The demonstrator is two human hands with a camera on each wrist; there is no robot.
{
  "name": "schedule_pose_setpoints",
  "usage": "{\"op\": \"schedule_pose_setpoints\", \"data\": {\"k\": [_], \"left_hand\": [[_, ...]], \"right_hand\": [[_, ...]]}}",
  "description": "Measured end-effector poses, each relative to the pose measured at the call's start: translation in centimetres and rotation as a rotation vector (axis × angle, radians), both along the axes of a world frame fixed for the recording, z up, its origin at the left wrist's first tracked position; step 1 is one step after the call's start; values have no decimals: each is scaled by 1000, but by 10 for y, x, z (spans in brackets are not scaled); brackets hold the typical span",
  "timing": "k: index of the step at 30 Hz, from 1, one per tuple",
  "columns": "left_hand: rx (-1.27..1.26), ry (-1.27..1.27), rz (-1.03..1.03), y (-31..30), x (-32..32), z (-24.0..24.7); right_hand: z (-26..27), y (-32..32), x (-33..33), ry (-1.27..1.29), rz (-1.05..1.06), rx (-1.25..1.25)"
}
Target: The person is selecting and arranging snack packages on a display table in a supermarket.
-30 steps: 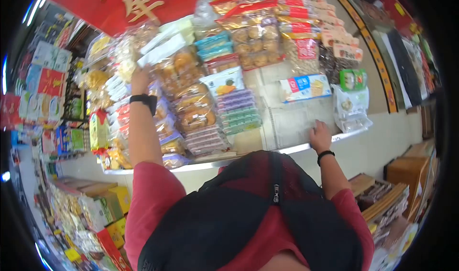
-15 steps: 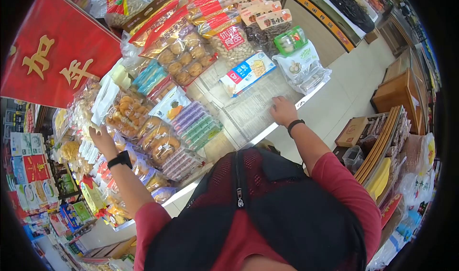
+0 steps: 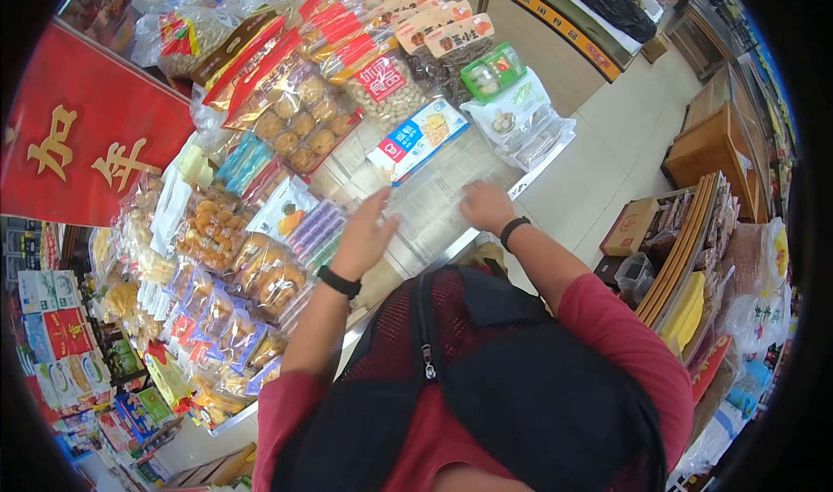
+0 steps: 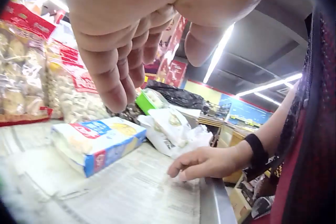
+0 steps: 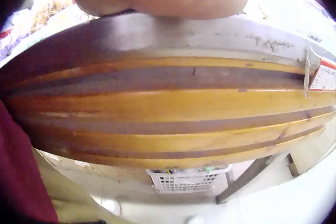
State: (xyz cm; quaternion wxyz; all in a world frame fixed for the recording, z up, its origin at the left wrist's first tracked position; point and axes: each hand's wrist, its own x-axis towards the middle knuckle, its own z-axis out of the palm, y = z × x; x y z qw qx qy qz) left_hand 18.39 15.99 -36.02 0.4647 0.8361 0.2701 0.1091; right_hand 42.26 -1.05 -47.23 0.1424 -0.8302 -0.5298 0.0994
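Observation:
My left hand [image 3: 364, 239] hovers over the newspaper [image 3: 442, 188] that lines the display table, beside the green and purple packs [image 3: 317, 232]. Its fingers are extended, thumb apart, holding nothing. Up close in the left wrist view, the palm and fingers of this left hand [image 4: 126, 29] hang above a blue and white box [image 4: 100, 142]. Near the table's front edge, my right hand [image 3: 488, 207] rests on the newspaper with loosely bent fingers and nothing in them. The blue and white box [image 3: 423, 141] lies flat just beyond both hands.
Bagged cookies [image 3: 213, 232] and pastries crowd the left side. Behind the box stand bags of nuts [image 3: 382, 88] and a green-lidded pack [image 3: 493, 73]. A white pouch [image 3: 521, 119] sits at the right corner. Wooden slats [image 5: 173, 106] form the table front.
My left hand has left the bagged snacks on the left and swung right, over the newspaper. My right hand stays on the newspaper. The head view has turned.

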Motion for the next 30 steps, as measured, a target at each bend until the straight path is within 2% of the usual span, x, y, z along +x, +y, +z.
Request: {"op": "schedule_pose_setpoints", "data": {"k": [4,6,7,8,10,12,14,15,17,22,24,27,30], "left_hand": [[36,6,-173,-22,75,-12],[15,29,-187,-27,106,-12],[-110,65,-131,-23,143,-15],[-109,85,-134,-25,166,-18],[-104,19,30,-27,203,-27],[-58,3,104,-24,236,-33],[-204,-96,358,-14,284,-35],[-211,-96,358,-10,293,-33],[-504,-227,407,5,323,-25],[-538,-191,415,19,341,-35],[-679,-168,425,24,346,-46],[-745,-243,435,23,349,-51],[-614,-424,567,13,341,-37]], "right_hand": [[12,-10,22,170,45,93],[34,-25,26,562,58,140],[65,-33,41,715,28,160],[75,-42,56,734,23,164],[83,-58,86,949,-101,304],[87,-77,118,840,-120,376],[76,-90,164,991,-302,581],[80,-98,173,988,-305,575],[81,-103,209,994,-349,636],[72,-103,238,1063,-348,629],[75,-102,244,1086,-305,614],[81,-98,252,1058,-272,561],[91,-94,272,1024,-224,533]]}}
